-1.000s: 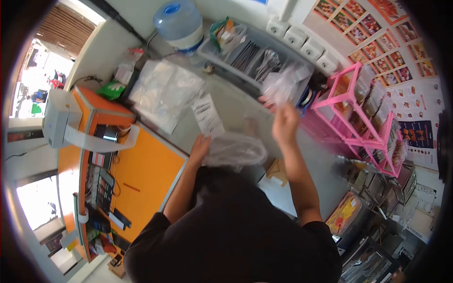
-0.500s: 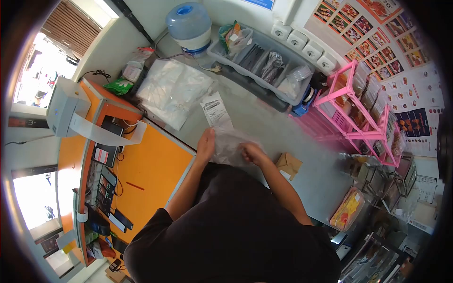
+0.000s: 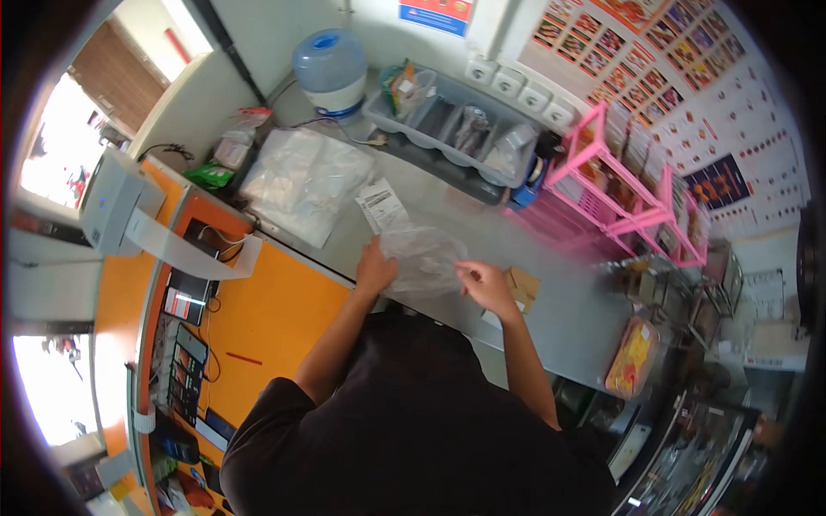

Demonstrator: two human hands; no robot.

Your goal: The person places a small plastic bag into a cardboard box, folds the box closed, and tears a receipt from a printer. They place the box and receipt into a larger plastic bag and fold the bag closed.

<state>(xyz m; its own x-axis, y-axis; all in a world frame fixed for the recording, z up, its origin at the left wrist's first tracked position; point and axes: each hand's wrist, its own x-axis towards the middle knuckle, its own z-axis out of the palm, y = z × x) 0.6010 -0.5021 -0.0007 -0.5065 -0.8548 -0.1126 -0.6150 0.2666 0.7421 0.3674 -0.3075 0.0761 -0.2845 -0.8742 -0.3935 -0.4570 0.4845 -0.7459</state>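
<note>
A thin clear plastic bag (image 3: pixel 423 258) is spread between my two hands over the grey counter. My left hand (image 3: pixel 376 268) is closed on its left edge, and my right hand (image 3: pixel 484 285) pinches its right edge. Just beyond the bag lies a printed receipt (image 3: pixel 381 205), its lower end close to the plastic. A brown cardboard box (image 3: pixel 522 288) sits right beside my right hand, partly hidden by it. Farther back on the left is a stack of clear plastic bags (image 3: pixel 305 182).
Behind stand a water jug (image 3: pixel 330 73) and a grey divided tray (image 3: pixel 447 129). On the right are a pink rack (image 3: pixel 615 223) and a yellow-and-red package (image 3: pixel 632 357). To the left are an orange desk (image 3: pixel 275 318) and a receipt printer (image 3: pixel 116 206).
My hands have moved apart, my right hand rightward, and the bag is spread wider between them. The view has shifted a little.
</note>
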